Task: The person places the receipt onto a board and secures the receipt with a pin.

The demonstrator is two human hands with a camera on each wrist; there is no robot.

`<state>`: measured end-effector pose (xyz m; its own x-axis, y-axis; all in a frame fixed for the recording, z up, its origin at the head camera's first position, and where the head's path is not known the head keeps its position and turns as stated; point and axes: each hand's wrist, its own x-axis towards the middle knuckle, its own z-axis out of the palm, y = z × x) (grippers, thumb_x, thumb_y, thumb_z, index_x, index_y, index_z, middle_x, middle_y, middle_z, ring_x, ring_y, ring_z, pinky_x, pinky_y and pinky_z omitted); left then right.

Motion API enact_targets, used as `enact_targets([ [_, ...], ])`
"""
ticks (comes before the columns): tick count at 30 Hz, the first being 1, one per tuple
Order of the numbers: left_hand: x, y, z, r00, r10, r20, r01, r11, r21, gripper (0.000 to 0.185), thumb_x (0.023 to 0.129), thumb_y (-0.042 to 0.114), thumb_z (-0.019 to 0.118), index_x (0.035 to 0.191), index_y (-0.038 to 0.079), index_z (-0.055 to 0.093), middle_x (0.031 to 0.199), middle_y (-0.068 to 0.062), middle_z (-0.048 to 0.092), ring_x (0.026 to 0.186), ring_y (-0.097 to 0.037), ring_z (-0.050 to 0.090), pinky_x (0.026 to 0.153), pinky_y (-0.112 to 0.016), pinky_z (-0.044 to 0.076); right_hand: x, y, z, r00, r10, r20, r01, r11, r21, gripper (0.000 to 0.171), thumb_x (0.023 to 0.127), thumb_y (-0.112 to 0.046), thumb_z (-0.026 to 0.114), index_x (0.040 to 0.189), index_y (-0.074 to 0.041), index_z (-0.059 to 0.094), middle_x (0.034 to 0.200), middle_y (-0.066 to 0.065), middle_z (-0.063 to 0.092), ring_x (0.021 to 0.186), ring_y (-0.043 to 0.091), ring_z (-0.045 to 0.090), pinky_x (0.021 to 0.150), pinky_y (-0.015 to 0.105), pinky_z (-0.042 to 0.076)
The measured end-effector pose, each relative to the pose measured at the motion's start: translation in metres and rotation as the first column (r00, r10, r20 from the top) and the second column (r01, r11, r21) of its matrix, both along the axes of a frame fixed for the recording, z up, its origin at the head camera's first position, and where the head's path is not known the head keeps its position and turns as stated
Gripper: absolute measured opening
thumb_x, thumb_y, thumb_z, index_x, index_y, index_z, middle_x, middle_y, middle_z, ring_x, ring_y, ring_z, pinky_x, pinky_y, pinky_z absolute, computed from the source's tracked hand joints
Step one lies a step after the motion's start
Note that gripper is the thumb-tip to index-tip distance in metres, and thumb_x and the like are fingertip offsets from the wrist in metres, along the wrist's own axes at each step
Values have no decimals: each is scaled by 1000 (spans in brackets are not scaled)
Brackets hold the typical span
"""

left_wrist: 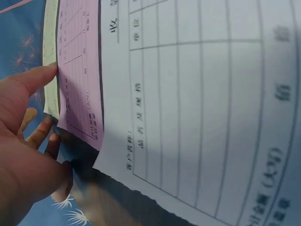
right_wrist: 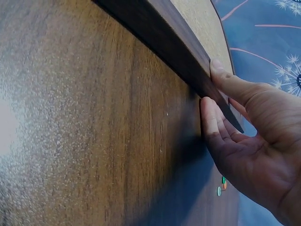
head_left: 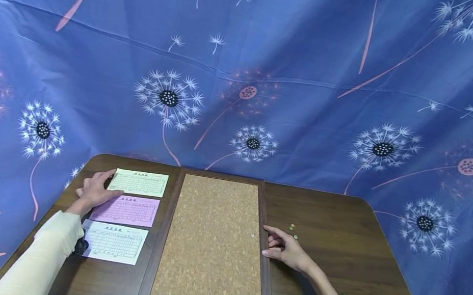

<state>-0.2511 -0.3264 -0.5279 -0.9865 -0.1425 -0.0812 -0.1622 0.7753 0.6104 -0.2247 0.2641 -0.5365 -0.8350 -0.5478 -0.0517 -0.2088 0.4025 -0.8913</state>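
I am resting my relaxed left hand [head_left: 95,190] on the thin, floppy green slip [head_left: 138,182], best pinched at its edge; my right hand [head_left: 287,250], fingers straight, is touching the stiff cork board [head_left: 213,242] frame.

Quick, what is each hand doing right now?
Left hand: open, fingers resting on the green slip.
Right hand: open, fingers touching the frame of the cork board.

Bare table [head_left: 344,226] right of corkboard [head_left: 212,241], pins [head_left: 293,231] aside
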Motion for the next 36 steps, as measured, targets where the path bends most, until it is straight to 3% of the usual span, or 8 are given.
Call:
enact_targets([
  [8, -8, 0, 2, 1000, 0, 8, -1, 998, 61, 84, 89, 21, 71, 158, 2, 28, 156, -35, 23, 132, -61, 19, 94, -74, 15, 1, -1, 4, 1000, -9, 20, 10, 1000, -6, 71, 90, -7, 76, 149, 10, 40, 110, 22, 55, 99, 20, 57, 82, 18, 54],
  [13, -12, -1, 6, 999, -10, 42, 6, 994, 110, 86, 96, 34, 66, 161, 2, 20, 156, -36, 20, 132, -61, 18, 94, -74, 14, 2, -1, 5, 999, -27, 34, 27, 1000, 5, 72, 90, -6, 76, 150, 8, 41, 112, 22, 55, 100, 20, 57, 83, 17, 54],
  [17, -14, -3, 6, 996, -8, 87, 0, 996, 93, 91, 96, 41, 65, 162, 1, 15, 155, -38, 17, 132, -60, 17, 94, -72, 16, 2, -2, 5, 998, -31, 51, 30, 999, 20, 72, 90, -8, 76, 151, 5, 41, 113, 21, 54, 101, 19, 56, 84, 17, 53],
  [27, -18, -3, 8, 987, -20, 160, 5, 995, 97, 88, 97, 40, 66, 161, 2, 18, 151, -44, 14, 132, -62, 17, 96, -71, 18, 1, 0, 7, 999, -33, 30, 33, 999, 23, 69, 91, -9, 76, 149, 7, 42, 113, 21, 55, 102, 19, 57, 85, 18, 54],
  [36, -22, -9, 18, 972, -51, 231, 8, 983, 181, 98, 89, 26, 70, 161, 0, 9, 151, -47, 6, 131, -63, 9, 107, -77, 11, 0, -2, 5, 998, -38, 50, 37, 999, 23, 69, 92, -9, 75, 151, 4, 43, 114, 21, 55, 102, 22, 57, 85, 17, 53],
])
